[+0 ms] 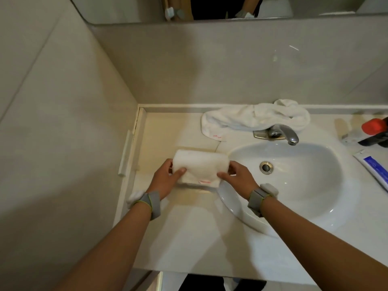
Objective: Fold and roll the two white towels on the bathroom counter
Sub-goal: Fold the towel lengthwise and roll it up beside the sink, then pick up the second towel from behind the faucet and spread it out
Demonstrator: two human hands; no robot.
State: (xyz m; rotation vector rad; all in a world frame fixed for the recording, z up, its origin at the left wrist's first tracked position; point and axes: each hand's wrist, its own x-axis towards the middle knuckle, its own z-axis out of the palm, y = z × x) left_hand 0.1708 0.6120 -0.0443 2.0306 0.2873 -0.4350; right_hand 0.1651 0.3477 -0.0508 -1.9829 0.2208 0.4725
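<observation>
We see a white terry towel folded into a thick rolled bundle lying on the pale counter just left of the white oval sink basin; our left hand clasps its left end, thumb on top and fingers curled round the side; our right hand pinches the right end the same way; both wrists wear grey bands; farther off, a second white towel, crumpled, lies behind the chrome faucet, touching the back wall; a white-and-blue tube sits at the right.
</observation>
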